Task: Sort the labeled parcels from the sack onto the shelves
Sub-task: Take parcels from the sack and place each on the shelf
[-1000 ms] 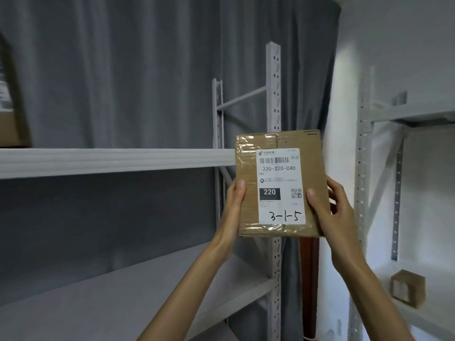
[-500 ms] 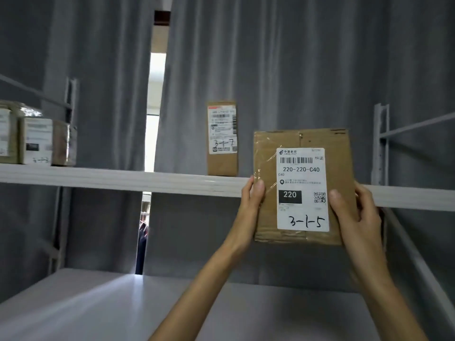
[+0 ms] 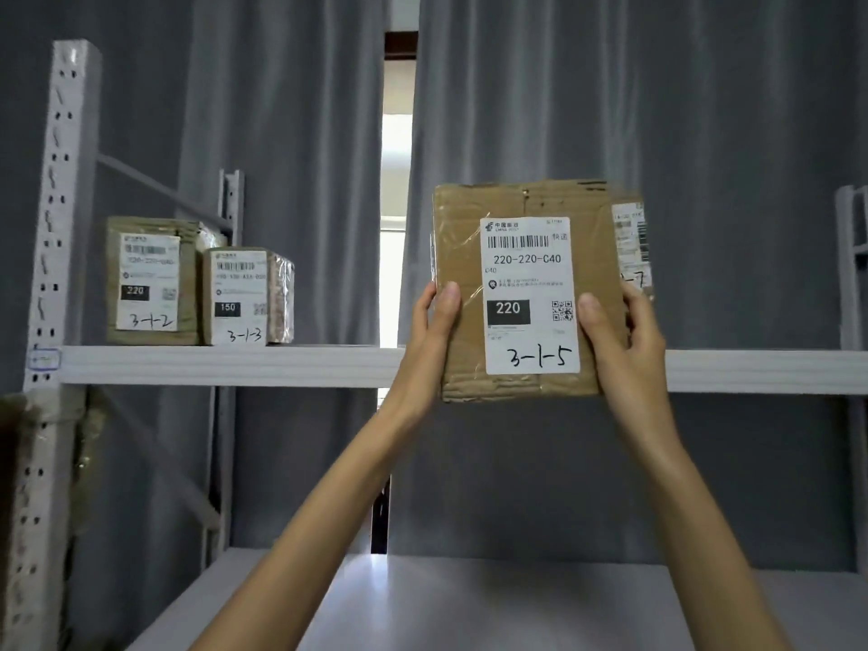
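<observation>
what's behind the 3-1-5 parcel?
Behind the 3-1-5 parcel, one labeled parcel stands on the shelf; only its right edge shows, handwriting ending in 7. The rest is covered.

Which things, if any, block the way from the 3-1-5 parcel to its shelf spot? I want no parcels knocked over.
Nothing visible does. The 3-1-5 parcel, held by left hand and right hand, faces bare shelf between the 3-1-3 parcel and the parcel behind it on the right.
</observation>
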